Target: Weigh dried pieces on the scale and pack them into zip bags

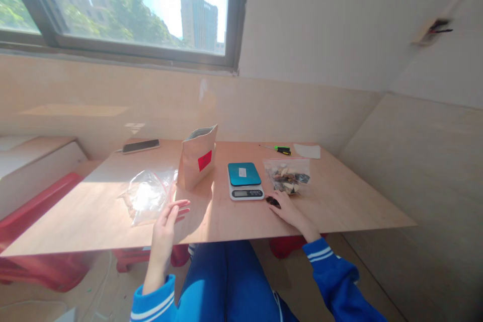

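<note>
My right hand (287, 208) is curled round a dark clump (272, 202), just right of the scale (245, 182) and nearer than the bag of brown and pale pieces (290, 177); honestly can't tell if it's pinched. My left hand (166, 219) has its fingers loosely spread by the clear bag (146, 197) on the left.

plain room (320, 25), window (151, 10), wooden table (339, 201)
</note>
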{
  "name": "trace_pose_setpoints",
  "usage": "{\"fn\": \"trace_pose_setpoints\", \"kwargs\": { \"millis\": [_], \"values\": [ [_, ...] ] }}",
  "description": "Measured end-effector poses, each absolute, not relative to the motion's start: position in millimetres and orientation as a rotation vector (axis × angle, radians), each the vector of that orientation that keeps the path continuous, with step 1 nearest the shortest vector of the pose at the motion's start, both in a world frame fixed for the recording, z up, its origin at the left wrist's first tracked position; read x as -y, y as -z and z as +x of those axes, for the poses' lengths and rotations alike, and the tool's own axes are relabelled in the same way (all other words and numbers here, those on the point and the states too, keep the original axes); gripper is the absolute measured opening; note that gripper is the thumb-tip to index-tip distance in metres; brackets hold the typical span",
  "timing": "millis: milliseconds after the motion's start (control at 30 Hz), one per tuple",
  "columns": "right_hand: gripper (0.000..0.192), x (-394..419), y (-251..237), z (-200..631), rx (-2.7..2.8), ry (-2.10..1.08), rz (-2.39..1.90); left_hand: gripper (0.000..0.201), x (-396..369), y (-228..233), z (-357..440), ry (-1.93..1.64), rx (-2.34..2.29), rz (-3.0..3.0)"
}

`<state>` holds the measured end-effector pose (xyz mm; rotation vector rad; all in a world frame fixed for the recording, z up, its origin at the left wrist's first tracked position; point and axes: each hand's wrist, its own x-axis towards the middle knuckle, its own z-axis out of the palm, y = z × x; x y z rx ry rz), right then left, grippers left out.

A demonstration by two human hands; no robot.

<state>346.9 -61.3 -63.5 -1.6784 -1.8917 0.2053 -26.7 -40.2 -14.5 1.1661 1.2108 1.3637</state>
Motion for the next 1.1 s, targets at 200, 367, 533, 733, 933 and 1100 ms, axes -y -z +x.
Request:
{"fn": "trace_pose_setpoints", "kwargs": {
  "millis": [200, 367, 533, 733, 933, 1100],
  "values": [
    [0.021, 60, 62, 347, 1.814, -0.183, -1.657, 0.037, 38, 16, -30, -1.384, -1.237, 1.119],
    [0.024, 40, 36, 339, 1.771, -0.163, -1.621, 0.039, 34, 21, -32, -1.392, -1.243, 1.096],
    [0.026, -22, 15, 315, 1.804, -0.177, -1.572, 0.036, 36, 17, -30, -1.393, -1.226, 1.097],
    [0.033, -80, 26, 290, 1.872, -0.222, -1.536, 0.040, 40, 9, -39, -1.373, -1.251, 1.137],
    [0.056, -65, 46, 302, 1.828, -0.239, -1.539, 0.045, 35, 17, -48, -1.417, -1.284, 1.101],
    [0.057, -44, 43, 311, 1.790, -0.236, -1.541, 0.045, 32, 26, -35, -1.421, -1.284, 1.134]
  ]
}}
